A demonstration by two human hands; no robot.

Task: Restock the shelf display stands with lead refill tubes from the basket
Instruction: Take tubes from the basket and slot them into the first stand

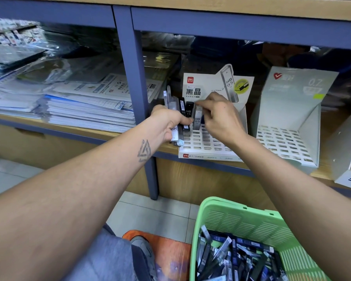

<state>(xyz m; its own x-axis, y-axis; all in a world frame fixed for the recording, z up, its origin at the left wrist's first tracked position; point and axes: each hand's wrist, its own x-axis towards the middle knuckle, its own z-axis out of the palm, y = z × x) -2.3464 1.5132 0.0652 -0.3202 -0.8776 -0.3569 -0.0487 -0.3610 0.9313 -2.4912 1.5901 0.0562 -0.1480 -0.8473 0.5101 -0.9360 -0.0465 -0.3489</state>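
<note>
Head view. The right hand (219, 116) hides part of the white display stand (213, 145), and the green basket (239, 218) of loose lead refill tubes (237, 258) is cut off at the frame's bottom edge. The stand's card reads "deli" and "HB 0.5". Left hand (168, 122) grips a fanned bundle of tubes (176, 106); right fingertips pinch one upright tube (197, 118) over the slots. A second, empty stand (288, 126), marked "0.7", sits to the right.
</note>
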